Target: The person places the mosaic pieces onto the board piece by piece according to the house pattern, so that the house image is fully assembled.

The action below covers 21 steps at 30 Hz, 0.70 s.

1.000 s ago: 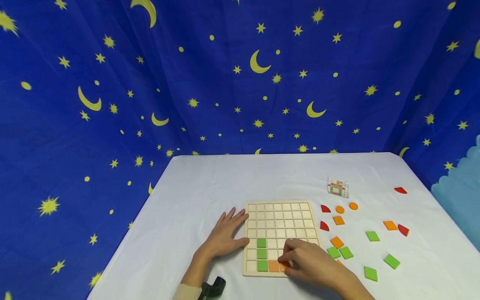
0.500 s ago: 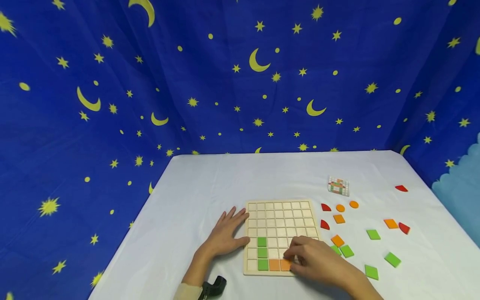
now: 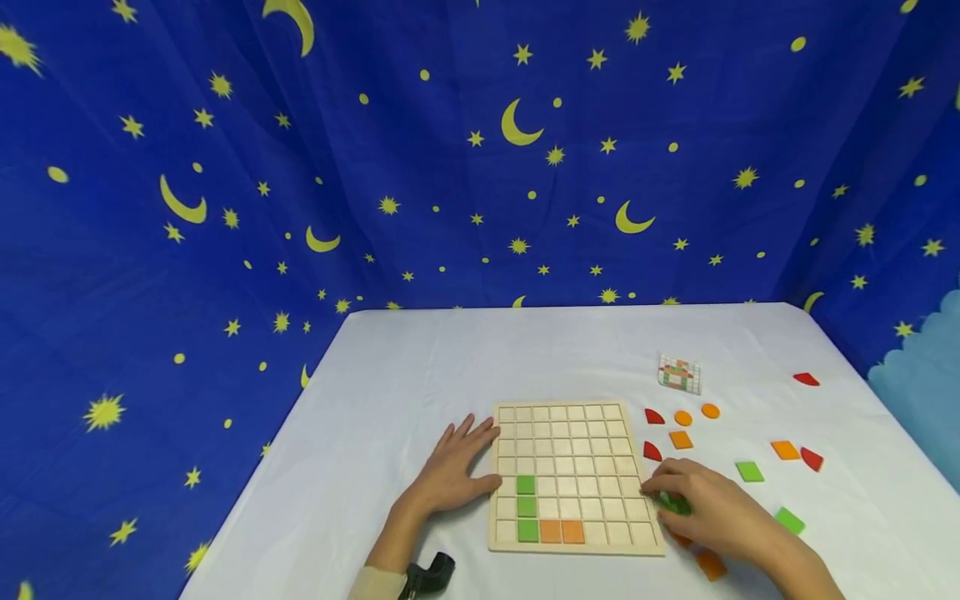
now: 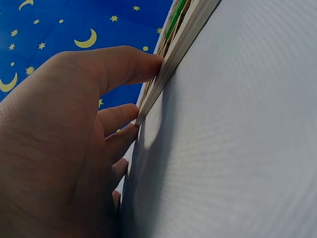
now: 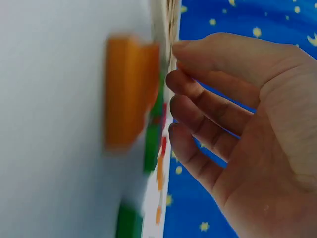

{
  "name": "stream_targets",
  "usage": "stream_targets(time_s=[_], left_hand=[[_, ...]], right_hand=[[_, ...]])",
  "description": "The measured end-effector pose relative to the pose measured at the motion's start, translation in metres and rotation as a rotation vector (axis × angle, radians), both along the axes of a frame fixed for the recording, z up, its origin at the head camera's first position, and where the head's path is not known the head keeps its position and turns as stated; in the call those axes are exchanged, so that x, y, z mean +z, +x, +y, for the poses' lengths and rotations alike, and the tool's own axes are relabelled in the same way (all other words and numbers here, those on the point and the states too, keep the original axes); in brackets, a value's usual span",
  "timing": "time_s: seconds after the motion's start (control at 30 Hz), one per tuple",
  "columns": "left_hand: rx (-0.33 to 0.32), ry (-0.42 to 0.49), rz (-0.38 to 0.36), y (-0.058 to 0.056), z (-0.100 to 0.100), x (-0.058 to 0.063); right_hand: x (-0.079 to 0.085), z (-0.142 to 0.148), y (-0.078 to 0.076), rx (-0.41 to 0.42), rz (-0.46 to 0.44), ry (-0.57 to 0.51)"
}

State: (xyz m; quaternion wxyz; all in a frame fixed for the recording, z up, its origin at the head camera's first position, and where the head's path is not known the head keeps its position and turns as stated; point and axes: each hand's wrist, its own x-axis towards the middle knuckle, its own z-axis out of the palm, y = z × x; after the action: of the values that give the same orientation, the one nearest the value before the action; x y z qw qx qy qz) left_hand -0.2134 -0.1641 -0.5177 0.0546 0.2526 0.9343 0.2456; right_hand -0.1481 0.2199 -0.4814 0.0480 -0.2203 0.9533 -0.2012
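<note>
- Far L: L hand (image 3: 450,475) flat-ish on table (image 3: 412,358), fingers spread & nearly straight, tips + thumb at L edge of board; no grip. Dark device (image 3: 433,573) by the wrist, next to pale sleeve (image 3: 375,583).
- Mid: wooden grid board (image 3: 577,548), lying flat, squarish, sits btwn the hands. 3 green tiles (image 3: 527,507) stacked up the 2nd col. from L, bottom 3 rows; 2 orange tiles (image 3: 562,532) side by side in bottom row, just R of the lowest green.
- R of board: R hand (image 3: 705,508), just off the board's R edge, low over loose pieces. Fingers part-bent, thumb apart from them; R wrist view shows nothing held. Can't tell if tips touch a piece.
- Key relation: loose green pieces (image 3: 673,503) directly under that hand, seen from above btwn thumb & fingers; R hand far nearer than L. Square, so no long axis; board lies immed. L of them.
- Below/near same hand: orange squares (image 3: 711,565), partly hidden.
- Further up, R side of board: 2 red quarter-rounds (image 3: 654,417), orange discs (image 3: 710,411), orange square (image 3: 681,440), small pattern card (image 3: 680,374) beyond.
- Far R: green squares (image 3: 749,472), orange square + red quarter-round (image 3: 812,459) close together, another red one (image 3: 806,379) farther back.
</note>
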Motion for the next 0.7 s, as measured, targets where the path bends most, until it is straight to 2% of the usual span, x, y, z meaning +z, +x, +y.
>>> stream_targets(time_s=[0.17, 0.33, 0.7], left_hand=[[-0.001, -0.007, 0.005, -0.001, 0.001, -0.001], [-0.009, -0.002, 0.017, 0.000, 0.000, 0.000], [-0.010, 0.001, 0.014, -0.001, 0.000, -0.002]], right_hand=[[-0.004, 0.014, 0.003, -0.064, -0.047, 0.013], [-0.004, 0.017, 0.001, -0.109, -0.098, 0.003], [-0.003, 0.014, -0.005, -0.122, -0.114, 0.037]])
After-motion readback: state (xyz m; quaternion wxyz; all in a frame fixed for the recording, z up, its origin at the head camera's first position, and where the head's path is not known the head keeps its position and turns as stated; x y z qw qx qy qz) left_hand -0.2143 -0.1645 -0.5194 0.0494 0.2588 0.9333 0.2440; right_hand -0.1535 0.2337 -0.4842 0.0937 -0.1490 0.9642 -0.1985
